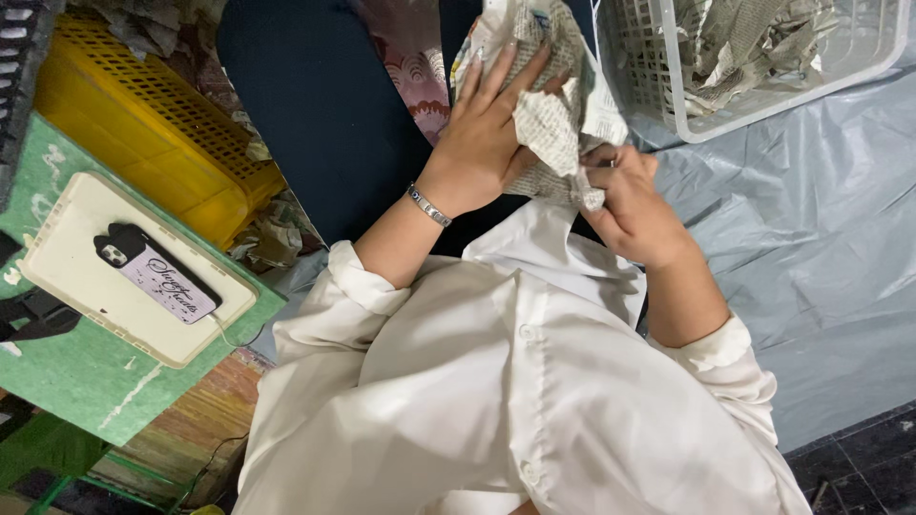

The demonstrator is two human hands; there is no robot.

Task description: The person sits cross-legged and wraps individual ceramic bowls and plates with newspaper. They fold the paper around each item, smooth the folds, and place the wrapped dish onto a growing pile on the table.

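Count by kind, as seen:

- Hands: two, the left hand [487,129] and the right hand [634,205].
- Crumpled newspaper bundle [553,105]: one, between the hands.
- Plastic baskets: two, one white basket [763,110], one yellow basket [143,124].
- Metal bracelet [428,205]: one.
- Phone [157,272]: one.
- Cream-coloured tray [86,296]: one.
- Green desk [76,381]: one.

A smartphone [157,272] in a pale lilac case with a black top lies face down on a cream, round-cornered rectangular tablet-like slab [114,286], itself resting on the green table [67,381] at left.
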